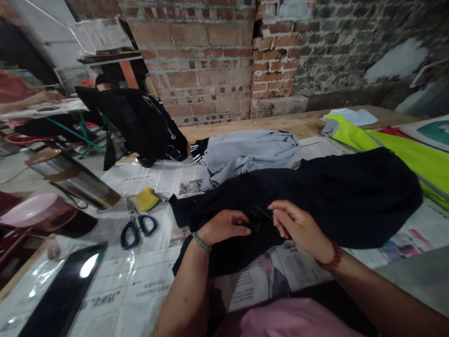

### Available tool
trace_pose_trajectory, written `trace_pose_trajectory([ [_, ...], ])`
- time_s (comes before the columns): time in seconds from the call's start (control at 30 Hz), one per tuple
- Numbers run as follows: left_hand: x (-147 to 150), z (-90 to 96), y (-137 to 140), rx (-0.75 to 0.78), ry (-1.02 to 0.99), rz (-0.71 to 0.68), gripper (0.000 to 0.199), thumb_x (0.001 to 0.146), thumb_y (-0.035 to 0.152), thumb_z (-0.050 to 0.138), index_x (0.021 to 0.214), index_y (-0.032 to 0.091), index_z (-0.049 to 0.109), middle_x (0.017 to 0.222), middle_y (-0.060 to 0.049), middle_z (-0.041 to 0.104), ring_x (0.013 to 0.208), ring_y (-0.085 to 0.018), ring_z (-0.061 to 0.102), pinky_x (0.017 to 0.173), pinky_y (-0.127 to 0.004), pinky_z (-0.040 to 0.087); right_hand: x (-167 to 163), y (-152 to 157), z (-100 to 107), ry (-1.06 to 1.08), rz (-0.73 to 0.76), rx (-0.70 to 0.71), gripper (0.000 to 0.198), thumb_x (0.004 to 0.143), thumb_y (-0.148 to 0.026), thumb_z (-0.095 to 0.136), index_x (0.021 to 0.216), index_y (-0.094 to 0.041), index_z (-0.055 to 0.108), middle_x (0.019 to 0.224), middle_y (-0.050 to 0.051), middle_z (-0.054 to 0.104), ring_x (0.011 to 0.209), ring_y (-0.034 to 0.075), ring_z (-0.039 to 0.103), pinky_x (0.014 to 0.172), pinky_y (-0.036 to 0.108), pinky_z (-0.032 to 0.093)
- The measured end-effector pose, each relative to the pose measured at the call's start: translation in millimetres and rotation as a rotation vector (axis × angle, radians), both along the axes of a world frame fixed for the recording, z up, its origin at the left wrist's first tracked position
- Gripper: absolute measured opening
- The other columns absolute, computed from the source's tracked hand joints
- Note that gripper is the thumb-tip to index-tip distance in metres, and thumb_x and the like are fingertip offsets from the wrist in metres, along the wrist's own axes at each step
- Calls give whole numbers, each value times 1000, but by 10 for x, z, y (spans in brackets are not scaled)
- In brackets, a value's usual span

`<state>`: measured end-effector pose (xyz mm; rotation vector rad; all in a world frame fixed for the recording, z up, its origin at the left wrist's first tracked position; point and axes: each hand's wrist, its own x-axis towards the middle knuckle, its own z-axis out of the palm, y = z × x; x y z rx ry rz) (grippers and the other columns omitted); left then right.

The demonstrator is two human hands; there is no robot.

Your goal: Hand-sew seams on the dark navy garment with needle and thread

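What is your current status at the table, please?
Left hand at dark garment. Right hand half-curled above it, pale thread alongside. Scissors off left, apart from both hands.

At near left, a strip of newspaper leaves passage between the phone and dark cloth. Scissors, sponge and flask obstruct farther left; the backpack and grey cloth bar the far side.

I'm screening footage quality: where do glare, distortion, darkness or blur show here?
In the head view: white glare on the phone and shiny streaks on the newspaper; the flask leans left, perhaps from lens distortion; the dark cloth loses most fold detail; the far-left co-worker looks soft.
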<state>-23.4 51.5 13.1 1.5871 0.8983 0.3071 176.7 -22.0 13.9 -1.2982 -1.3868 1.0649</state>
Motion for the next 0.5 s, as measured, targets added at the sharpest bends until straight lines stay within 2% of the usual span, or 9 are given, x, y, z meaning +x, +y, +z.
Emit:
trace_pose_trajectory([
  [0.13, 36, 1, -16, 85, 76, -53, 15, 61, 25, 65, 73, 15, 65, 61, 5, 55, 57, -8, 46, 55, -19, 35, 8, -220, -14, -180, 47, 5, 21, 83, -32, 43, 89, -19, 58, 58, -3, 50, 44, 6, 45, 42, 17, 36],
  [0.33, 52, 136, -48, 75, -56, 117, 10, 63, 25, 64, 66, 15, 62, 56, 6, 51, 51, -6, 43, 51, -17, 34, -169, -338, -134, -308, 185, 95, 20, 83, -28, 42, 84, -20, 60, 73, 0, 62, 66, 10, 56, 62, 19, 43],
  [0.5, 72, 196, -78, 87, -96, 186, 12, 61, 26, 65, 64, 15, 64, 55, 5, 53, 51, -7, 45, 51, -19, 35, -205, -222, -234, -297, 135, 158, 22, 84, -28, 39, 86, -20, 60, 75, 0, 62, 67, 11, 55, 63, 21, 42],
])
